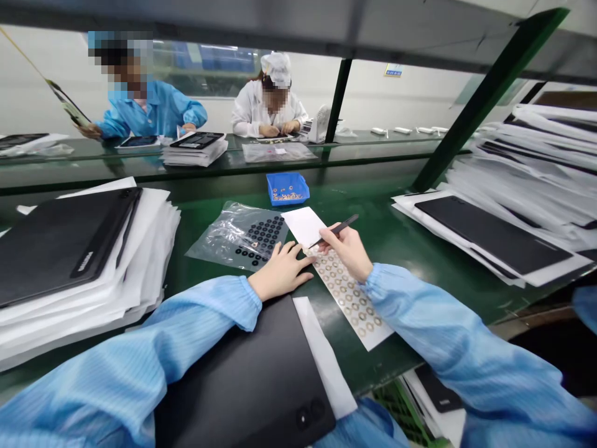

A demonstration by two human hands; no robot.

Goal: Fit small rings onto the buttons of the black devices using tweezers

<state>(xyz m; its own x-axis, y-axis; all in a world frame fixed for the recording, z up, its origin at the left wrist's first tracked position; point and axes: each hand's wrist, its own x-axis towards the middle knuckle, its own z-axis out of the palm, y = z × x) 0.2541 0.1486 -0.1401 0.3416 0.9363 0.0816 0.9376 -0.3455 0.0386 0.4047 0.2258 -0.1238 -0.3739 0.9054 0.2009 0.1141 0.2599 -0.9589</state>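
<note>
My right hand [347, 249] grips a pair of dark tweezers [346, 224], its tip pointing at the upper part of a white sheet [368, 339] with rows of ring-shaped stickers [344, 289]. Fingers spread, my left hand [282, 270] rests at the left edge of that sheet, near the tweezer tip. Whether anything is caught in the tip is too small to tell. Beneath my left forearm lies a black tablet back panel [242, 379] with camera openings at its lower right corner. Left of the sheet is a clear plastic bag [212, 239] with black rings [265, 233] on it.
A blue bin [288, 198] of small rings stands behind the sheet. Stacked panels with white sheets [153, 249] rise at left; another panel stack [494, 236] stands right. A green post [489, 99] and overhead shelf [280, 28] frame the bench. Two co-workers sit opposite.
</note>
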